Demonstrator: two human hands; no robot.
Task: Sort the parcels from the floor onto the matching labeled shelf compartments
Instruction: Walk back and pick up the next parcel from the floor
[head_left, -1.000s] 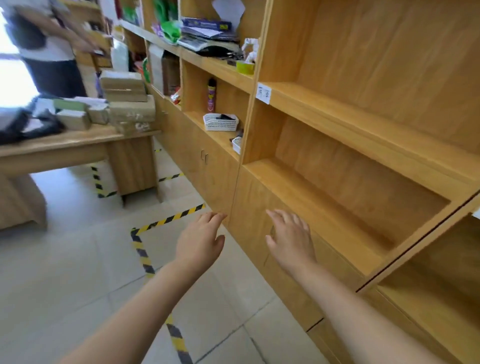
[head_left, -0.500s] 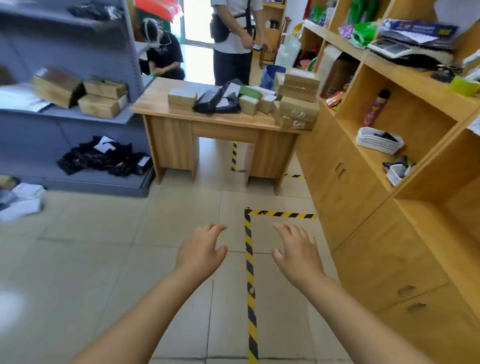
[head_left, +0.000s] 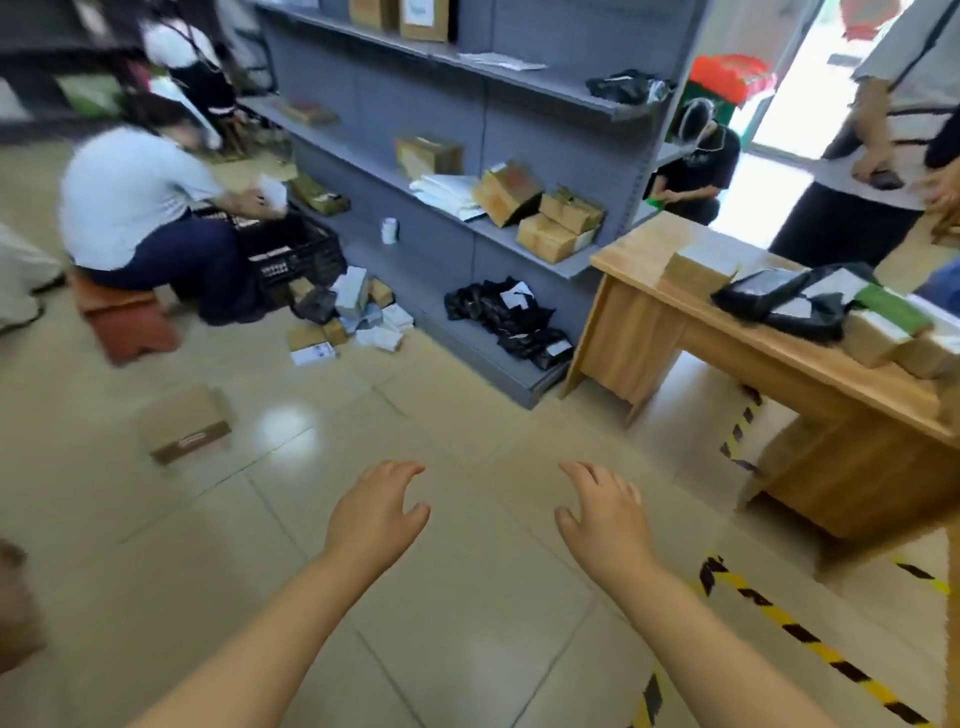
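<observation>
My left hand (head_left: 375, 512) and my right hand (head_left: 602, 514) hover over bare floor tiles, fingers spread, holding nothing. A brown cardboard parcel (head_left: 188, 423) lies alone on the floor ahead to the left. Farther off, a pile of small parcels (head_left: 347, 317) in white, brown and black sits at the foot of the grey metal shelf (head_left: 467, 228). That shelf carries cardboard boxes (head_left: 545, 213), white envelopes and black bags (head_left: 511, 322) on its bottom level.
A person in a white shirt (head_left: 130, 202) sits on a low red stool (head_left: 122, 317) beside a black crate (head_left: 293, 252). A wooden table (head_left: 789, 358) with parcels stands at right, two people behind it. Yellow-black floor tape (head_left: 810, 639) runs at lower right.
The view has swung left, away from the wooden shelves, past the table, to the grey shelf and floor parcels. Both hands stay out in front, empty.
</observation>
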